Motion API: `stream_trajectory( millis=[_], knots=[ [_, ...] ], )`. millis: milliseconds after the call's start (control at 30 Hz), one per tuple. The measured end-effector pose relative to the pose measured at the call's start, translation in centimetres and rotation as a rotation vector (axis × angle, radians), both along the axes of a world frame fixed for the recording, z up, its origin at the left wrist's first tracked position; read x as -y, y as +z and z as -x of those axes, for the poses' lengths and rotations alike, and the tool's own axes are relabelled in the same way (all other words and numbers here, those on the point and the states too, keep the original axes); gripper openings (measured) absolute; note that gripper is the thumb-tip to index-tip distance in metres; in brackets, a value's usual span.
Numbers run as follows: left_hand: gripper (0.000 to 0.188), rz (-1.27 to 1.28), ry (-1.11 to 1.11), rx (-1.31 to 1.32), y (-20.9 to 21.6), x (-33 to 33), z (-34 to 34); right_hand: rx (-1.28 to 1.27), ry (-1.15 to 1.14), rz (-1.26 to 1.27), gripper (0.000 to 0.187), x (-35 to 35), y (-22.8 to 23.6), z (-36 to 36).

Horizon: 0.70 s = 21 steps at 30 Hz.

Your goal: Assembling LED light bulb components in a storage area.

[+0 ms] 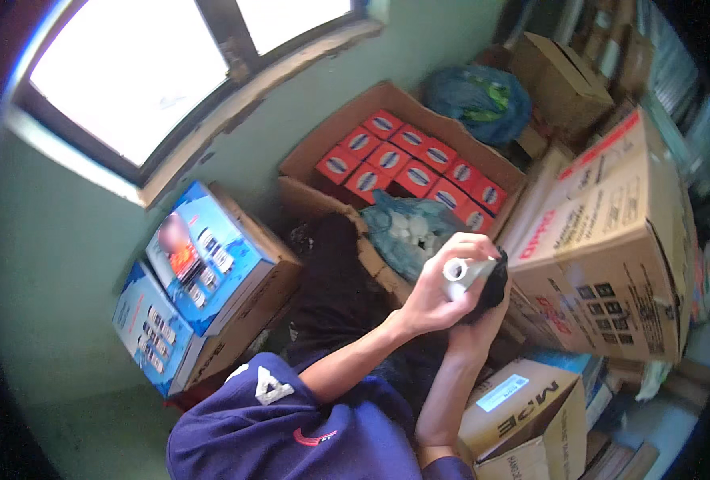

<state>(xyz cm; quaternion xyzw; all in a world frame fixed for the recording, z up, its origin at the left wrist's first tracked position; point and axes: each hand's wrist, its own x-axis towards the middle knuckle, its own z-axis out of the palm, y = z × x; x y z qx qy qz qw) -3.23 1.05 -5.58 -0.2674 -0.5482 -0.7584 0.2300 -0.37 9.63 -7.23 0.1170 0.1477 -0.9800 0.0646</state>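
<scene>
My left hand (432,298) is closed around a white plastic pipe fitting (456,270), whose round open end faces up. Just beside and under it, my right hand (483,324) grips a black object (495,286); its kind is not clear, as the fingers cover part of it. The two hands are close together, with the fitting against the black object. Beyond them, a thin blue-green plastic bag (383,226) lies open with several white pieces (411,227) inside. It rests at the near side of an open cardboard box (403,102) holding rows of small red-orange boxes (388,159).
Blue printed boxes (215,260) stand on cardboard at the left, below a window (131,72). A large carton (603,248) rises at the right, close to my hands. Another carton (523,408) sits nearer. A knotted blue bag (476,100) and a brown box (559,84) are at the back.
</scene>
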Motion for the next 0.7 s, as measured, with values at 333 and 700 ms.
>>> stream_trajectory(
  millis=[333, 700],
  knots=[
    [0.042, 0.219, 0.264, 0.014, -0.1, -0.6, -0.3, -0.034, -0.11, -0.164, 0.035, 1.0, 3.4, -0.2],
    [0.029, -0.425, -0.238, 0.704, 1.5, -0.7, -1.7, -0.237, -0.971, -1.579, 0.037, -0.3, 1.4, 0.9]
  ],
)
